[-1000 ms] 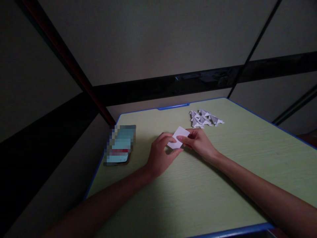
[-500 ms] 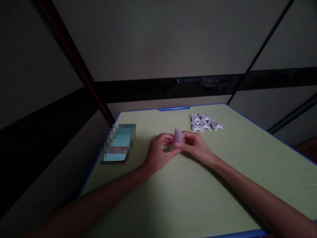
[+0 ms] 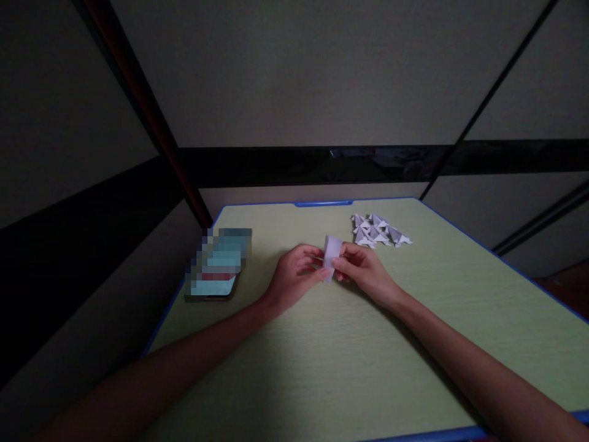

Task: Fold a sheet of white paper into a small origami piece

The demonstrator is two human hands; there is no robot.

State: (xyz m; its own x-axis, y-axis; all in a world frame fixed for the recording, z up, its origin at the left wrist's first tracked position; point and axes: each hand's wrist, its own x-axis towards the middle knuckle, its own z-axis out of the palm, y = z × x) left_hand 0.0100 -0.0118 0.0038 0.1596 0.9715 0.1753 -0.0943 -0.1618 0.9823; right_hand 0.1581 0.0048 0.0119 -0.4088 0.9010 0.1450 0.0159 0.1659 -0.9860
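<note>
A small folded piece of white paper [image 3: 332, 248] is held up between both hands above the middle of the table. My left hand [image 3: 294, 277] pinches its lower left edge between thumb and fingers. From the other side, my right hand [image 3: 365, 270] grips the paper with its thumb pressed on the near face. Just beyond my right hand lie several folded white paper figures [image 3: 378, 232], grouped close together. The far face of the held paper and some fingertips behind it are hidden.
A phone [image 3: 221, 264] with a lit, blurred screen lies at the table's left edge. The pale green table [image 3: 294, 374] has a blue rim and a blue handle-like strip [image 3: 324, 203] at the back. Behind it stands a panelled wall or cabinet [image 3: 299, 80] with a dark band.
The folded paper has turned, so a broader rectangular face now shows instead of a narrow pointed one. Both hands stay on it, and their fingers have shifted slightly.
</note>
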